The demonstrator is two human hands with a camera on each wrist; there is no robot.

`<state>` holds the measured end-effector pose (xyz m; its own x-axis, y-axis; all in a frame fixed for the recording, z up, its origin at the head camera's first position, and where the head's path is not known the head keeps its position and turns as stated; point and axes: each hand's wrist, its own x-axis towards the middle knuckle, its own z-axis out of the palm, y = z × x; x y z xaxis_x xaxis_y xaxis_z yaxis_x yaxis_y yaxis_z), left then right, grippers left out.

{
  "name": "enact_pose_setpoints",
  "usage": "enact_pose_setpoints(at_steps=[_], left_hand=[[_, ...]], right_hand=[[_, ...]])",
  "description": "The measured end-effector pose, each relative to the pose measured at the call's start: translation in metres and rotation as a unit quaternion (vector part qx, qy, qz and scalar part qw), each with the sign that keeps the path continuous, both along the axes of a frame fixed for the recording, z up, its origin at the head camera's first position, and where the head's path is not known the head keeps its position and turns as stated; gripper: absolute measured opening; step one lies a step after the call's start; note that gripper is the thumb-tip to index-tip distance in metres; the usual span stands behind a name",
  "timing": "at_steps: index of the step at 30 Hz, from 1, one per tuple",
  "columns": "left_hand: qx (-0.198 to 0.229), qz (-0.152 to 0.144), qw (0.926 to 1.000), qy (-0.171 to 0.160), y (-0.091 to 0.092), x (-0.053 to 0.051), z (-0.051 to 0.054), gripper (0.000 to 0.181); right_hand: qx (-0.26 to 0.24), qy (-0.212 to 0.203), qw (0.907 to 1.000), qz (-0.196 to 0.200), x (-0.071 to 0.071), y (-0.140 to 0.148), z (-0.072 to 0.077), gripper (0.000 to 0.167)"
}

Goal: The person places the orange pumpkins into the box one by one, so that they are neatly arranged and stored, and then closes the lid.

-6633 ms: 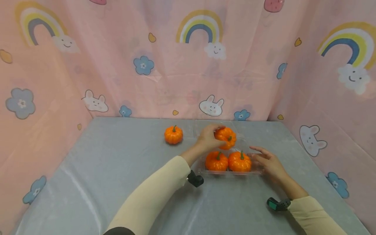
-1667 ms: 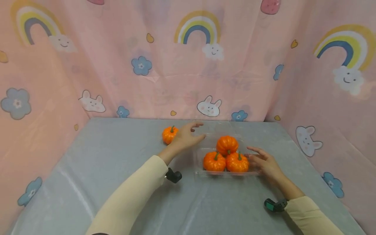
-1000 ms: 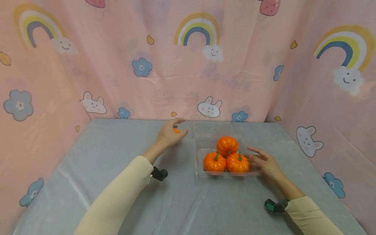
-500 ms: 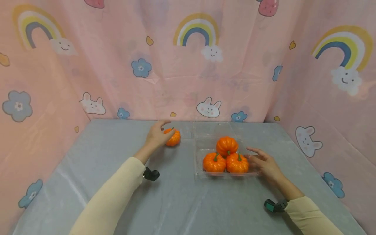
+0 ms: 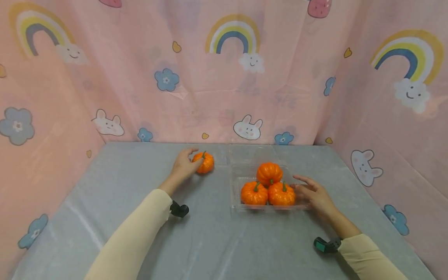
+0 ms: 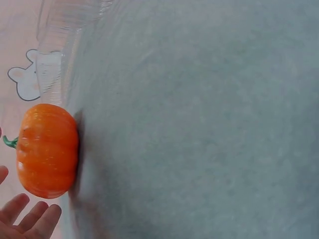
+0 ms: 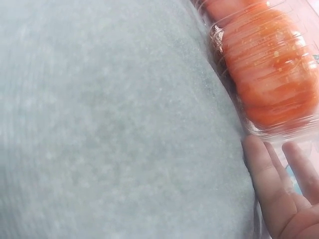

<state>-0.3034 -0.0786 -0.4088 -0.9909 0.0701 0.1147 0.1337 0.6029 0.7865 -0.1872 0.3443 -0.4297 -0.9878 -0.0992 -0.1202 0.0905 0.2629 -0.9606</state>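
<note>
Where left grip (image 5: 182, 166) hovers, pumpkin (image 5: 206, 163) alongside, upright

The pumpkins (image 5: 254, 193) look glossy, the box (image 5: 245, 174) shiny clear plastic, the tablecloth (image 5: 217, 241) matt.

Left sleeve (image 5: 134, 235) was cream, right sleeve (image 5: 367, 254) matched, left wrist device (image 5: 179, 210) was black, black right wrist device (image 5: 331, 246) bore a green panel (image 5: 320, 245)

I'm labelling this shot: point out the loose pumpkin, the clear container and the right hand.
Loose pumpkin (image 5: 207, 164): head view, ribbed side.
Clear container (image 5: 269, 208): head view, near rim.
Right hand (image 5: 317, 197): head view, behind the fingers.
</note>
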Motion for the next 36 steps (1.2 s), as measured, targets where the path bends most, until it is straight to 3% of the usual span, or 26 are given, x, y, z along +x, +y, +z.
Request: enact_pose_setpoints(at_steps=[8,18,36], left_hand=[[0.011,0.018,0.9986,-0.049,0.001,-0.006,-0.010,0.057],[0.014,0.020,0.9957,-0.089,0.001,-0.006,-0.012,0.054],[0.060,0.032,0.9959,-0.060,0.005,-0.006,-0.016,0.047]], right_hand=[[-0.007,0.005,0.9999,0.006,-0.002,0.000,-0.002,0.053],[-0.005,0.014,0.9999,0.006,-0.002,0.000,-0.002,0.055],[-0.015,0.002,0.9999,0.000,-0.002,-0.001,-0.002,0.054]])
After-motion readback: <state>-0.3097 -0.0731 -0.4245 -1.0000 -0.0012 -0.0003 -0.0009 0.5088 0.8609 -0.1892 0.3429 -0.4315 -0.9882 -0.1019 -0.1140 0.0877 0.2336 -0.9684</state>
